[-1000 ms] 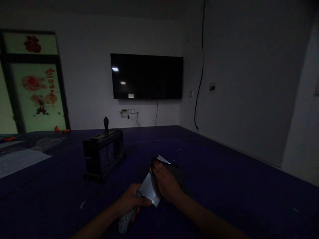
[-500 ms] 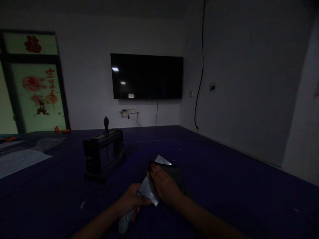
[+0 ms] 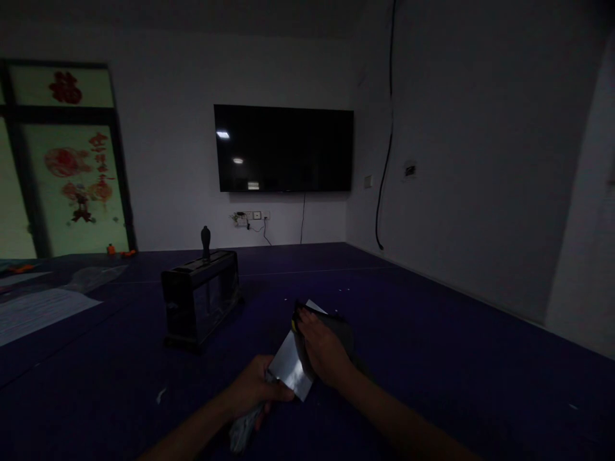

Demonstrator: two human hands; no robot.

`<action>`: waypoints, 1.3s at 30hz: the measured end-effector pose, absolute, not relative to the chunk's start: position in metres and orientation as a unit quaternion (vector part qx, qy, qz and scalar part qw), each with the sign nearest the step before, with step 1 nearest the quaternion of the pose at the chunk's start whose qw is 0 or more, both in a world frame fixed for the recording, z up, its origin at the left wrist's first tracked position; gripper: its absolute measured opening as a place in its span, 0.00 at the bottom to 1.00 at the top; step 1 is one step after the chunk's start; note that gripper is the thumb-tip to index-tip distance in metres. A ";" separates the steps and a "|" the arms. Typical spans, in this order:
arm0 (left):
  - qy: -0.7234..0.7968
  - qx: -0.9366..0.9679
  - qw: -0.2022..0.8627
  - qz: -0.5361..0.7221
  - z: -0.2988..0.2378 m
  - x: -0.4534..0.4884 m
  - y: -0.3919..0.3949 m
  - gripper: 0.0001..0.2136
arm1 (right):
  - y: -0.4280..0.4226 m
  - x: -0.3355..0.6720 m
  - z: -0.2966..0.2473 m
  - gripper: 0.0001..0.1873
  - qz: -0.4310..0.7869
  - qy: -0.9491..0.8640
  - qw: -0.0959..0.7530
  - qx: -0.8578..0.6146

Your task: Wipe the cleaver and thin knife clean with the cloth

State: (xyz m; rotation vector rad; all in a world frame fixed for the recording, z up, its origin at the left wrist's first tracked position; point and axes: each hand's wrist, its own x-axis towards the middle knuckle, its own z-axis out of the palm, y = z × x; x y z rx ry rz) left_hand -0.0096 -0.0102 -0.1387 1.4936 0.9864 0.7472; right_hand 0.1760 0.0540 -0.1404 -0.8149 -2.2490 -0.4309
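Observation:
A cleaver (image 3: 286, 358) with a broad, shiny metal blade lies slanted before me, its far corner pointing away. My left hand (image 3: 259, 386) grips it at the near end, thumb along the blade; crumpled greyish wrapping (image 3: 243, 430) sticks out below that hand. My right hand (image 3: 323, 349) lies over a dark cloth (image 3: 342, 330) with a small yellow patch, pressing it across the blade's middle. The cloth and the fingers hide part of the metal. To the left stands a black knife block (image 3: 202, 298) with see-through sides and one dark handle (image 3: 206, 242) rising from its top.
All this is on a wide purple-blue table (image 3: 413, 378). White paper sheets (image 3: 43, 310) and clear plastic film (image 3: 93, 276) lie at the left. White scraps (image 3: 161, 395) dot the surface. Orange items (image 3: 127, 253) sit at the back left. A television (image 3: 283, 148) hangs on the far wall.
My right hand and the dark cloth have slid slightly to the right, baring more of the blade's near part. My left hand has barely moved.

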 end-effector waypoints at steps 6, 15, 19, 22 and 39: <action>0.417 0.644 0.559 0.314 -0.137 -0.009 -0.011 0.20 | 0.063 0.181 -0.146 0.27 -0.163 -0.845 0.383 -0.337; 0.426 0.626 0.570 0.318 -0.138 -0.008 -0.011 0.21 | 0.055 0.177 -0.146 0.27 -0.166 -0.860 0.362 -0.320; 0.435 0.616 0.572 0.324 -0.137 -0.008 -0.012 0.20 | 0.047 0.175 -0.142 0.27 -0.170 -0.873 0.345 -0.301; 0.429 0.615 0.576 0.324 -0.137 -0.007 -0.013 0.20 | 0.043 0.173 -0.141 0.26 -0.176 -0.875 0.337 -0.299; 0.413 0.654 0.555 0.306 -0.141 -0.009 -0.008 0.21 | 0.063 0.183 -0.149 0.26 -0.141 -0.829 0.416 -0.346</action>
